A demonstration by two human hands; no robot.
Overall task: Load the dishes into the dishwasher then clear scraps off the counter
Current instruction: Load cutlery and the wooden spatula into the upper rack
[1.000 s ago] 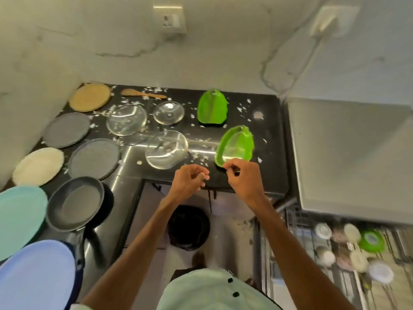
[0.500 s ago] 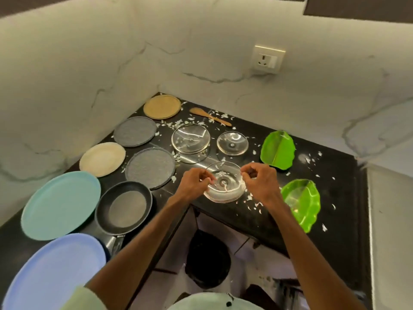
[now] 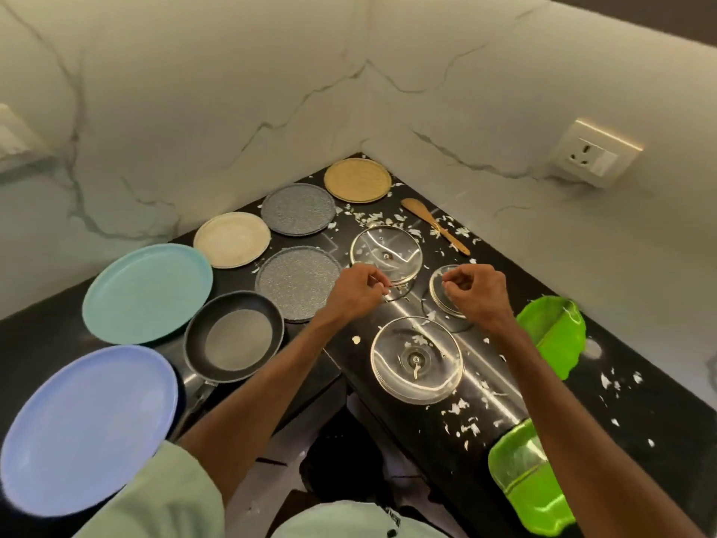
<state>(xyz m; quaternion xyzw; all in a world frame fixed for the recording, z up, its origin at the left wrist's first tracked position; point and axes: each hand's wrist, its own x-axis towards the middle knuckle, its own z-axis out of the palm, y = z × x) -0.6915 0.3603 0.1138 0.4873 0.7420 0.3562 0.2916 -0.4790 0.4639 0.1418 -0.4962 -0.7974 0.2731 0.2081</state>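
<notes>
- I am finding nothing loaded yet: the lilac round plate [image 3: 85, 429], the teal round plate [image 3: 147, 293], the black frying pan [image 3: 232, 335] and the green leaf-shaped plastic tray [image 3: 555, 332] are all sitting on the black tabletop [image 3: 640, 413]. The dishwasher is out of view.
- White scraps [image 3: 461, 421] are lying uncleared.
- My left hand [image 3: 357, 291] is curling its fingers at the far round glass lid [image 3: 386, 254]; I cannot tell if they are pinching it. My right hand [image 3: 479, 293] is hovering, its fingers curled and empty, over the small glass lid [image 3: 440, 289].
- Half a second ago both hands were over the near glass lid [image 3: 417, 359]; they are now reaching farther back.
</notes>
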